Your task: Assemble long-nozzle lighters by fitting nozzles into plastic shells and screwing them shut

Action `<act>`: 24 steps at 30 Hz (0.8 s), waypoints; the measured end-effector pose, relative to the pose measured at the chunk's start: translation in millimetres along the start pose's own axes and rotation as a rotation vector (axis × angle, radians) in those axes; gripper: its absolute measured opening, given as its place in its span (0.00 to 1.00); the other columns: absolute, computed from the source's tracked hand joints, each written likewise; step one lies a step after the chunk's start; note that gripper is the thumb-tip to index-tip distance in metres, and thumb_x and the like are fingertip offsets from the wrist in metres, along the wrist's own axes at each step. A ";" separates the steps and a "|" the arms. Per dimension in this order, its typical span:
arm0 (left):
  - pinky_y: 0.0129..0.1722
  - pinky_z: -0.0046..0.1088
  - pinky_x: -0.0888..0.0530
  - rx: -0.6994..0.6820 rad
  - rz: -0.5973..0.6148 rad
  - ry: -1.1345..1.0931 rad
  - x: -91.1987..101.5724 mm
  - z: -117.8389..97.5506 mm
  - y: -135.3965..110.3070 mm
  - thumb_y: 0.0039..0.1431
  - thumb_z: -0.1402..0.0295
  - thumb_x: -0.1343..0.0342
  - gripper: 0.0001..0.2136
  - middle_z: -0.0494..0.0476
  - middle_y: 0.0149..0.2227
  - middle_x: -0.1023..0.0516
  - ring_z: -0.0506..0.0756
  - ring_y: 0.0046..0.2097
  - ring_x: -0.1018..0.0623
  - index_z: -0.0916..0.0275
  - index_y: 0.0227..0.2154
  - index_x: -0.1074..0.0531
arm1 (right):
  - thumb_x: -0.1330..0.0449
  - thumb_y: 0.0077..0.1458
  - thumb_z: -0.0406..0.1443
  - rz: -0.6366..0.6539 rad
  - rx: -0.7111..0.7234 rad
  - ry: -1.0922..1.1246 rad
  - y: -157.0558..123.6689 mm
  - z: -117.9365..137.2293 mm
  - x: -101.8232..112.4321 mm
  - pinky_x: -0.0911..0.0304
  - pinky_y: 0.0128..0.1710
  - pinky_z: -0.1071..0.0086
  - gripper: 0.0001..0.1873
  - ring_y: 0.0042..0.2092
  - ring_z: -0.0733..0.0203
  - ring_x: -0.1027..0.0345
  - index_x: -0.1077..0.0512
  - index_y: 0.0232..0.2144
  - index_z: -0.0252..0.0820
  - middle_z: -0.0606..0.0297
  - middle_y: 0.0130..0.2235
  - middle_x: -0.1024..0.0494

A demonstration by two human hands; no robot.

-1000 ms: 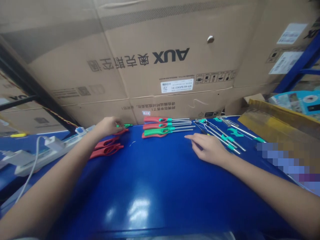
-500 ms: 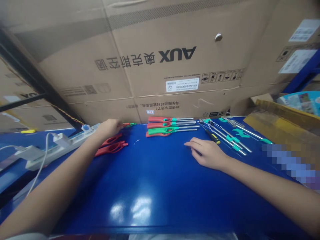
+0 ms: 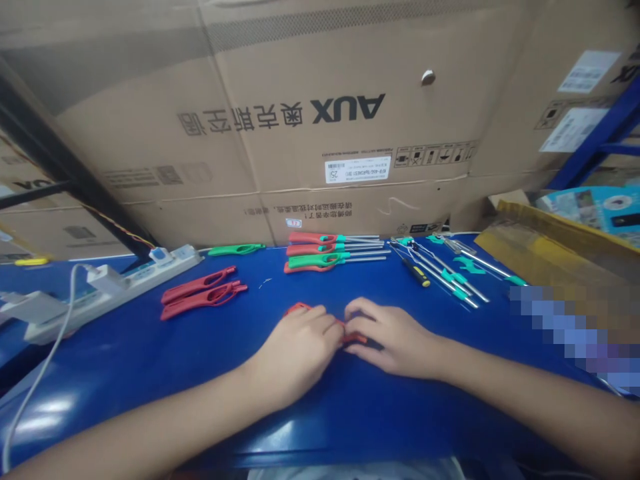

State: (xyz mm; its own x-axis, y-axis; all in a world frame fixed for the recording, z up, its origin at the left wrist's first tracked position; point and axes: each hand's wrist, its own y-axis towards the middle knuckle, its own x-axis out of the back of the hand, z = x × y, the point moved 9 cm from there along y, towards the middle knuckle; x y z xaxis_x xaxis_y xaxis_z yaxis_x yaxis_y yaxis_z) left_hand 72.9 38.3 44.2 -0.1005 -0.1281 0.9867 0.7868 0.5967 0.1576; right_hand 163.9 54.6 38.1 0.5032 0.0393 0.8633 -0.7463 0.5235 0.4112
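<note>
My left hand [image 3: 303, 343] is closed over a red lighter handle [image 3: 356, 339] above the middle of the blue table; its palm and fingers hide most of the piece. My right hand [image 3: 397, 337] has its thumb and fingers bent round the right end of that same handle, where a dark part shows. Behind the hands lie several long-nosed lighters [image 3: 315, 250] in red and green with metal tubes. Two empty red lighter handles [image 3: 200, 292] rest side by side to the left, and a green lighter handle [image 3: 235, 249] lies behind them.
At the right are metal lighter tubes [image 3: 443, 270] with teal parts and a black-and-yellow screwdriver [image 3: 417, 272]. A white power strip [image 3: 135, 287] with plugs and a cable runs along the left. A large cardboard box [image 3: 280, 67] walls off the back; a yellow-edged bag [image 3: 560, 260] stands right.
My left hand has come from the back left to the middle, bringing a red lighter handle. My right hand has moved down and left slightly and now grips its end. The view has shifted slightly.
</note>
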 end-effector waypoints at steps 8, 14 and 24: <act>0.55 0.46 0.30 0.127 -0.154 -0.309 -1.0 41.4 -5.1 0.57 0.59 0.35 0.27 0.60 0.56 0.25 0.64 0.56 0.28 0.51 0.60 0.33 | 0.41 0.64 0.35 0.167 -0.076 0.120 -4.5 -27.4 7.4 0.34 0.47 0.65 0.03 0.47 0.59 0.30 0.27 0.38 0.44 0.61 0.46 0.25; 0.55 0.44 0.25 0.353 -0.257 -0.564 -29.8 95.2 -11.2 0.56 0.56 0.35 0.28 0.60 0.54 0.23 0.63 0.54 0.23 0.53 0.59 0.33 | 0.41 0.64 0.37 -0.188 -0.249 0.191 -4.2 -63.2 48.7 0.35 0.37 0.68 0.07 0.37 0.62 0.32 0.27 0.34 0.42 0.63 0.37 0.26; 0.46 0.39 0.24 0.357 -0.339 -0.541 -26.0 98.8 -9.1 0.58 0.60 0.37 0.18 0.57 0.43 0.19 0.59 0.45 0.22 0.56 0.50 0.26 | 0.43 0.60 0.43 -0.101 -0.506 0.335 -11.7 -91.9 45.5 0.39 0.31 0.69 0.15 0.30 0.63 0.35 0.32 0.25 0.41 0.66 0.28 0.28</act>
State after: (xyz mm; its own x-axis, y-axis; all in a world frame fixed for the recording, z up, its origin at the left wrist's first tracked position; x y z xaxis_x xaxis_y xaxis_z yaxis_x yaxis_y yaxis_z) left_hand 8.2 114.5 21.1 -0.6626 0.0022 0.7490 0.4218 0.8274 0.3707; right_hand 235.6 128.5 45.7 0.7316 0.1913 0.6544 -0.4298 0.8745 0.2249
